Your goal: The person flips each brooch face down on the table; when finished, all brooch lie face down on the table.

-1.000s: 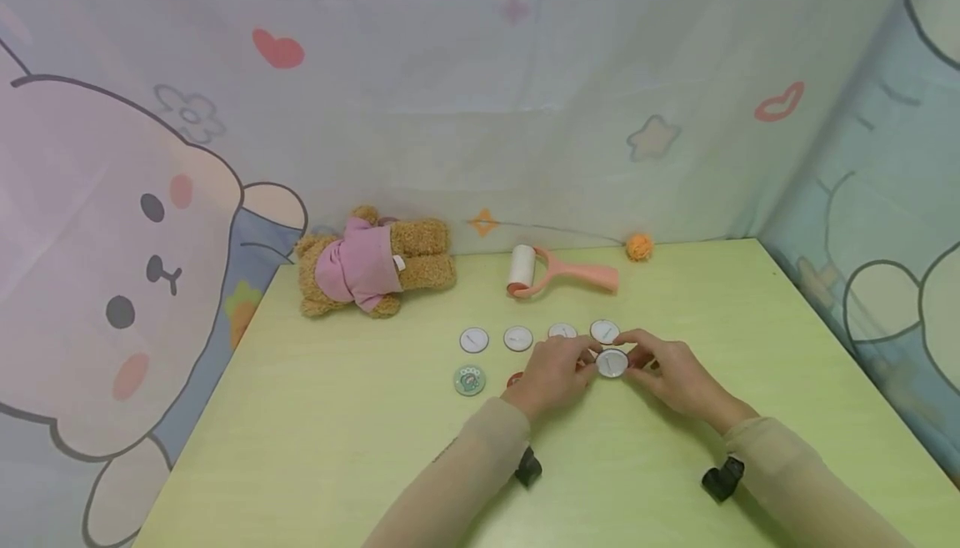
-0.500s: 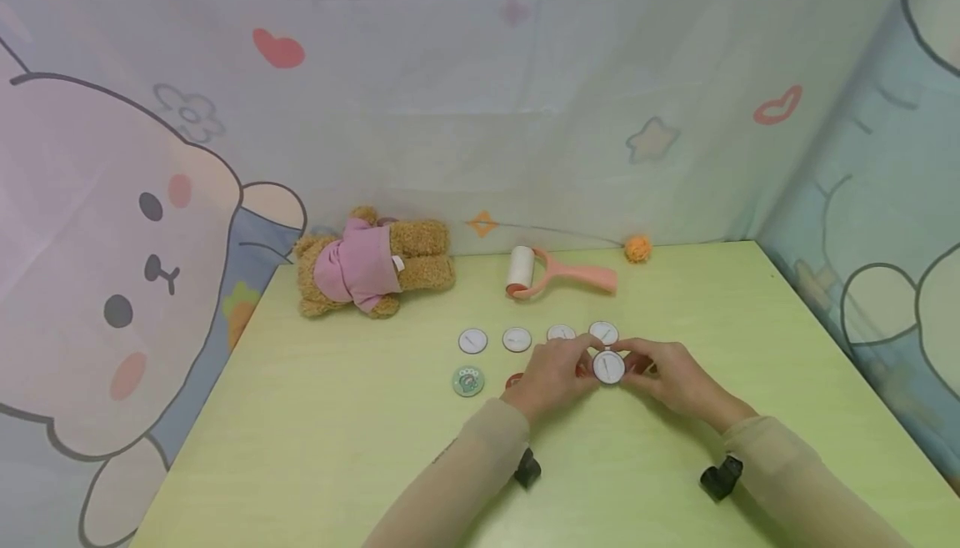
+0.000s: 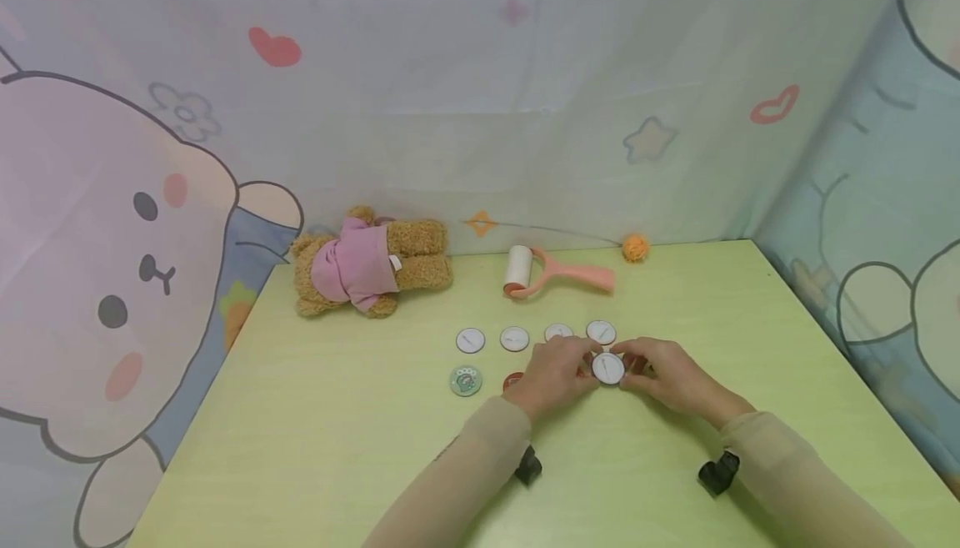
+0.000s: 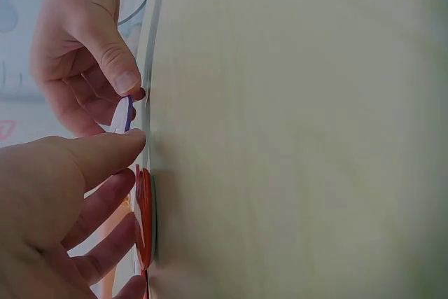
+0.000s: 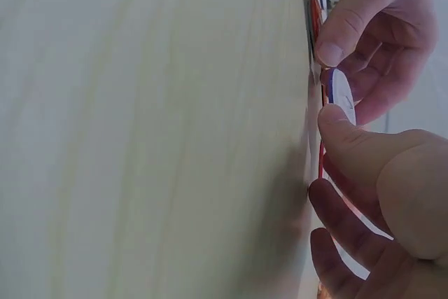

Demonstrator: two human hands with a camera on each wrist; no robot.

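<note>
A round pin badge (image 3: 608, 369) shows its white back, with the pin across it, in the head view. My left hand (image 3: 555, 373) pinches its left edge between thumb and fingertips, while my right hand (image 3: 667, 374) pinches the right edge. Both wrist views show the badge nearly edge-on, with a purple rim, between the two thumbs. Just beyond it lies another badge (image 3: 601, 332), back up. A red badge (image 3: 513, 381) is partly hidden by my left hand, and a green badge (image 3: 466, 381) with a cartoon picture lies left of that.
More badges lie back up in the far row, including a left one (image 3: 470, 340). Behind them are a peach-handled lint roller (image 3: 573, 274), an orange ball (image 3: 635, 248) and a teddy bear (image 3: 360, 263) in pink. A printed curtain (image 3: 450, 114) borders the table (image 3: 315, 439).
The pinched badge has tipped so its white back faces the head camera more fully, and it sits slightly nearer me. Both hands keep their pinch; the other things stay put.
</note>
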